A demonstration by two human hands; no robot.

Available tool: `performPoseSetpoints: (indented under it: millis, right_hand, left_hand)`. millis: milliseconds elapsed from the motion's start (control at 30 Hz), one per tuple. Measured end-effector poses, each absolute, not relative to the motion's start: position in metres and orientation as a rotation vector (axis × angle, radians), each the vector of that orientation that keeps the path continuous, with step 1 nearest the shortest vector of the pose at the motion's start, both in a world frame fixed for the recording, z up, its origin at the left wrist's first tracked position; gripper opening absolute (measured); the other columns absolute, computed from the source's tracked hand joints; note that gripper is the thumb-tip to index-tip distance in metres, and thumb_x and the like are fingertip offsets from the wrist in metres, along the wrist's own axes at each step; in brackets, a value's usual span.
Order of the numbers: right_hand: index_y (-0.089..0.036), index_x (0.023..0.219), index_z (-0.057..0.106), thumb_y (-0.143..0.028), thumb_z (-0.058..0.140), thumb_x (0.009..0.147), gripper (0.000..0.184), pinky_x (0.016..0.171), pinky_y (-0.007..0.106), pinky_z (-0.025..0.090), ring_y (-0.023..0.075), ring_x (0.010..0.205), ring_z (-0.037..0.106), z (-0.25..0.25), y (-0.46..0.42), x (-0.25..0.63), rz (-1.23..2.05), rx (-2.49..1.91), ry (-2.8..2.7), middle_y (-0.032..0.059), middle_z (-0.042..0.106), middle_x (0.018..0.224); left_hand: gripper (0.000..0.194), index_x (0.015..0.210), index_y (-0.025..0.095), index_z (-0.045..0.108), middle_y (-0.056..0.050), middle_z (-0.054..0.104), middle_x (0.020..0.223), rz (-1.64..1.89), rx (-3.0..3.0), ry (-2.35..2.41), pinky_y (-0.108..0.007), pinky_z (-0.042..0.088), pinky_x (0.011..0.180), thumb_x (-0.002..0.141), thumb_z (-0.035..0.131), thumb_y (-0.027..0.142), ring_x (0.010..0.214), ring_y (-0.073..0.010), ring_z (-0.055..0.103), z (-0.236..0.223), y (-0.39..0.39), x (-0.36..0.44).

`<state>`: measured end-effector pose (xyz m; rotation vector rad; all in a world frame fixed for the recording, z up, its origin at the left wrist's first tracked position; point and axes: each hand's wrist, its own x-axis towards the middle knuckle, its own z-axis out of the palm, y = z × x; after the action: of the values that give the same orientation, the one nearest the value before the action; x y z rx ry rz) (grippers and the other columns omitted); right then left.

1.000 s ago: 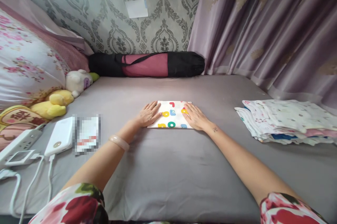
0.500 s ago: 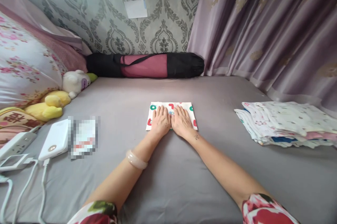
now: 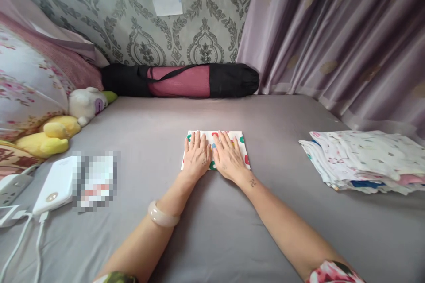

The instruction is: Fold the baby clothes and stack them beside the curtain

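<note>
A folded white cloth [image 3: 212, 137] with red and green printed shapes lies flat on the grey bed sheet [image 3: 265, 114]. My left hand [image 3: 197, 157] rests palm down on its left half, fingers stretched out. On the right half lies my right hand [image 3: 229, 155], also flat, with its fingers a little apart. A narrow strip of the cloth shows between the two hands. The palms and the cloth beneath them are hidden. A pale bangle [image 3: 162, 215] circles my left forearm.
To the right lies a stack of folded cloths [image 3: 375, 159]. On the left are a white power bank [image 3: 58, 185] with cables, a blurred packet [image 3: 97, 181] and plush toys [image 3: 88, 103]. A long black-and-pink bag [image 3: 181, 81] lies along the wall.
My hands have slid slightly apart over the cloth, my left hand going left, and more of the print shows between them. The camera view has shifted a little.
</note>
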<state>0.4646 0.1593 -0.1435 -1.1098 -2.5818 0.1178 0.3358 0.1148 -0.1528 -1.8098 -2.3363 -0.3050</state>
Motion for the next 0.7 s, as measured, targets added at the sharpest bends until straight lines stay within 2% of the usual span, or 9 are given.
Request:
performPoseSetpoints:
  millis: [167,700]
  right_hand:
    - [-0.012,0.149,0.034,-0.029,0.026,0.098,0.055,0.119,0.047,0.011,0.0231,0.145,0.021,-0.148,0.159,0.460,0.211,-1.113,-2.668,0.0097,0.027,0.157]
    - [-0.011,0.150,0.032,-0.033,0.022,0.099,0.056,0.119,0.047,0.012,0.0224,0.147,0.017,-0.146,0.183,0.467,0.212,-1.284,-2.615,0.0077,0.026,0.157]
  left_hand:
    - [0.055,0.145,0.009,0.039,-0.017,0.033,0.154,-0.182,-1.894,-2.409,-0.050,0.023,0.116,0.100,0.023,0.035,0.144,-0.0304,0.026,-0.153,0.114,0.336]
    - [0.060,0.146,0.010,0.039,-0.016,0.031,0.154,-0.260,-1.889,-2.420,-0.051,0.019,0.118,0.098,0.024,0.043,0.144,-0.0301,0.027,-0.158,0.123,0.328]
